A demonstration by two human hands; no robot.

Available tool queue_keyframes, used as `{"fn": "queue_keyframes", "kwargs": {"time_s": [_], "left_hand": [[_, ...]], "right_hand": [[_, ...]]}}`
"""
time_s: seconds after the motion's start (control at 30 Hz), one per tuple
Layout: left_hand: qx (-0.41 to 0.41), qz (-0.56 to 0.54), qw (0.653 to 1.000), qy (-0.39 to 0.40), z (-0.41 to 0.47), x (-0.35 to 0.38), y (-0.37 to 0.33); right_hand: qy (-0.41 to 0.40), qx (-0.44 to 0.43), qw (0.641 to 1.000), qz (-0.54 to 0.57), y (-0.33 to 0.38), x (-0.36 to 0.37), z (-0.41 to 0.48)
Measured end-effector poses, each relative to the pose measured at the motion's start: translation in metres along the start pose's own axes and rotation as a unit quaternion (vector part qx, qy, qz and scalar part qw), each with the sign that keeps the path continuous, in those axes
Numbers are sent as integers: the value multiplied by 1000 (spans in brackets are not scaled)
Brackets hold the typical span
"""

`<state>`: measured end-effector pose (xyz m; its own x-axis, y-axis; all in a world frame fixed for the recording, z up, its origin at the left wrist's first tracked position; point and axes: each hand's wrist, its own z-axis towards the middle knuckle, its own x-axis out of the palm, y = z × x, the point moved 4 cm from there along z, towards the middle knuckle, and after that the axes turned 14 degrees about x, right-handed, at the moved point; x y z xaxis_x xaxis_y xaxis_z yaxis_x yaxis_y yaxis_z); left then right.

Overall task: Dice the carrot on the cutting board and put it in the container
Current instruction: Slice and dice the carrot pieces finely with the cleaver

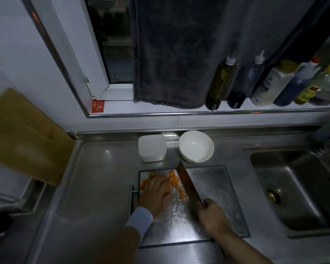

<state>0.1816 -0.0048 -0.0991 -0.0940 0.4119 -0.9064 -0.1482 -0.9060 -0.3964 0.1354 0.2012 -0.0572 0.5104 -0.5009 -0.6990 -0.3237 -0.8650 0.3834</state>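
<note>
1. Pressing down goes the left hand (152, 189), fingers stretched fairly straight and laid over the carrot pieces (174, 181), nothing curled round them. The orange chunks sit at ten o'clock on the cutting board (213, 187), poking out on both sides of the fingers, and a light blue sleeve (139, 220) covers the wrist.
2. Over to the right hand (211, 216), and that's a full fist wrapped round the handle of the cleaver (187, 184). The blade runs up towards eleven o'clock from the fist. It stands just beside the carrot pieces on their three o'clock side, and whether the edge touches the board I can't tell.
3. Now a sweep from the far left: a brown paper bag (21, 134) leans at nine o'clock of the scene, at the end of the steel counter (95, 178).
4. Next up, the white square container (151, 149) stands on the counter at twelve o'clock from the left hand, just off the board's far edge. No orange shows through its cloudy walls.
5. Right beside it, at its three o'clock, a white bowl (196, 146) tilts slightly toward us, close to the cleaver's tip.
6. Above them, at twelve o'clock, a dark grey towel (170, 54) hangs over the window sill.
7. Along the sill towards two o'clock stands a row of bottles (221, 82).
8. Finally, at three o'clock, the steel sink (293, 187) lies just beside the board.
</note>
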Motion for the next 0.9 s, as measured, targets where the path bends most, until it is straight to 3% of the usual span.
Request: {"fn": "queue_keyframes", "kwargs": {"time_s": [0.07,0.2,0.33,0.5,0.67,0.73,0.9], "left_hand": [[13,13,1000,1,6,-2,-4],[123,37,992,8,21,5,-22],[149,110,978,91,31,21,-30],[112,132,978,115,38,32,-36],[51,30,998,35,41,31,-53],[-4,-48,998,29,37,36,-58],[-51,-90,995,9,26,47,-64]], "right_hand": [[-15,9,1000,0,-4,-8,5],[-28,15,999,-4,-11,-21,12],[-34,14,999,-12,-21,-26,17],[-31,7,999,-40,-32,-29,19],[-15,-3,999,-47,-38,-32,24],[-3,-12,999,-47,-38,-35,26],[12,-48,997,-57,-40,-41,31]]}}
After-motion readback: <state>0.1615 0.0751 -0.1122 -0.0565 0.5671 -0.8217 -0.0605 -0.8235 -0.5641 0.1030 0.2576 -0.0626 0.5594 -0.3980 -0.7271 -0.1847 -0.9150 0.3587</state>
